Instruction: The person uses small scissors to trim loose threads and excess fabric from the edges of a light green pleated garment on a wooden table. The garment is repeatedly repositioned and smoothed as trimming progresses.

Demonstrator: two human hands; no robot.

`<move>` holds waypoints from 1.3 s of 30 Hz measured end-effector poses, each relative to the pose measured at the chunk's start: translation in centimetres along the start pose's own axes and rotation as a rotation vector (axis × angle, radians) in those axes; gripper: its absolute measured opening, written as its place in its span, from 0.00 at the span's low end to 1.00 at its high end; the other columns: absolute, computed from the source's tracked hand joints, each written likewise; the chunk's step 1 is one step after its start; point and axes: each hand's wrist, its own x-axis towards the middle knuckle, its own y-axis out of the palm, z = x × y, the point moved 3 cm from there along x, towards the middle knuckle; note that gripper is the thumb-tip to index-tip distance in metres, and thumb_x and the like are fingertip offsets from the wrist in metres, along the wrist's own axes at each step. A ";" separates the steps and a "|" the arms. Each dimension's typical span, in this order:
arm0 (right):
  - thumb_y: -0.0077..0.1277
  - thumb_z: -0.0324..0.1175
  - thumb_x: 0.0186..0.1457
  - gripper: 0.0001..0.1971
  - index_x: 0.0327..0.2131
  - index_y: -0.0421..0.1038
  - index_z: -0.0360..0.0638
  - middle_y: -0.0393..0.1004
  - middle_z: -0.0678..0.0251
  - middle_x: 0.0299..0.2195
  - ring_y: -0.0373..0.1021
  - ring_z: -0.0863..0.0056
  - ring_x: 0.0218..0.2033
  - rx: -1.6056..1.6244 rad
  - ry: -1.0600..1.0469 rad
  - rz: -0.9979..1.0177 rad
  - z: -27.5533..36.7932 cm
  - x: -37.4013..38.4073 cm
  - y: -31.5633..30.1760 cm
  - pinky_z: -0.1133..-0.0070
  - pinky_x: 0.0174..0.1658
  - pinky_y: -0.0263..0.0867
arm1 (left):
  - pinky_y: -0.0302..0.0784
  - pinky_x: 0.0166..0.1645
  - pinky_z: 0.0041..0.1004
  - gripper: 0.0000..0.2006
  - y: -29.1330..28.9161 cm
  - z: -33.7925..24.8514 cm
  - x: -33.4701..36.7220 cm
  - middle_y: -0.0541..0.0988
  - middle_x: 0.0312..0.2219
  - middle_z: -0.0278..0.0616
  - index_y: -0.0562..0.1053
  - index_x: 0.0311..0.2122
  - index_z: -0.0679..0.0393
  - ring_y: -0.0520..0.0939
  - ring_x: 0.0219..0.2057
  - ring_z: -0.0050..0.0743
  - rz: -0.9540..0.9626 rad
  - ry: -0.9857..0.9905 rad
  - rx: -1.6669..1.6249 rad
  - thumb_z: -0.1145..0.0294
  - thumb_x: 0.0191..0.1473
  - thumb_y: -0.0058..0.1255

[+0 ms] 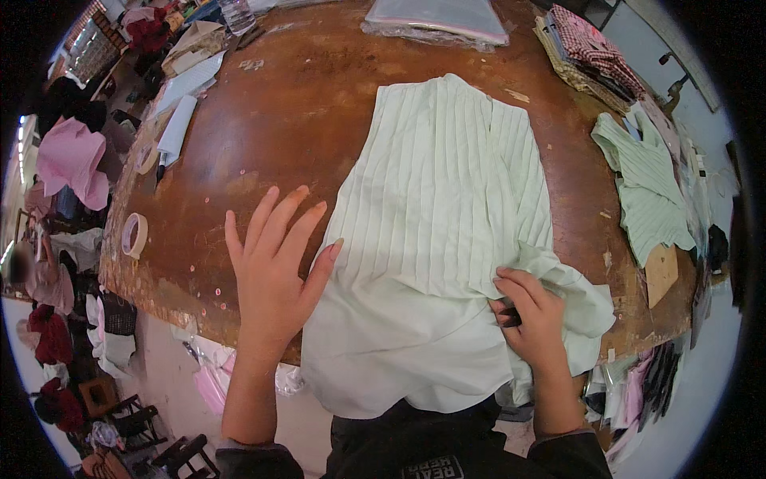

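Observation:
A pale green pleated sleeveless garment (435, 191) lies on the brown wooden table, its narrow pleats running lengthwise. Its smooth lower part hangs over the near edge towards me. My left hand (275, 259) hovers at the garment's left side, fingers spread and empty, the thumb close to the cloth's edge. On the right, my right hand (531, 315) is closed over the bunched cloth by the side seam. A small dark object (508, 314) shows under its curled fingers; its kind is mostly hidden.
The table (263, 144) bears clear plastic bags (439, 20) at the far edge, folded checked cloth (594, 52) at far right and another green garment (650, 184) at right. A tape roll (135, 235) and rolled paper (176, 129) lie left. A person sits at far left.

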 end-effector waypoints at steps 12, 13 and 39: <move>0.61 0.24 0.36 0.18 0.37 0.73 0.40 0.75 0.63 0.39 0.75 0.70 0.29 0.071 0.029 -0.023 0.3 0.0 0.1 0.78 0.30 0.70 | 0.60 0.56 0.48 0.12 3.3 -1.2 -1.8 0.75 0.39 0.39 0.77 0.38 0.52 0.73 0.46 0.42 0.103 0.178 -0.209 0.65 0.47 0.59; 0.61 0.24 0.36 0.18 0.37 0.73 0.40 0.75 0.63 0.40 0.75 0.71 0.28 0.058 0.002 -0.042 0.1 0.0 0.1 0.79 0.30 0.70 | 0.60 0.55 0.48 0.11 3.7 -0.4 -1.9 0.75 0.38 0.39 0.77 0.38 0.53 0.73 0.46 0.42 0.065 0.154 -0.157 0.66 0.47 0.58; 0.57 0.23 0.44 0.18 0.42 0.68 0.40 0.70 0.58 0.40 0.71 0.59 0.38 -0.030 0.420 -0.536 -2.6 -1.2 -2.1 0.72 0.40 0.68 | 0.55 0.61 0.50 0.14 2.9 -11.6 -3.4 0.73 0.50 0.35 0.78 0.39 0.48 0.68 0.56 0.44 0.349 0.464 -0.582 0.59 0.44 0.59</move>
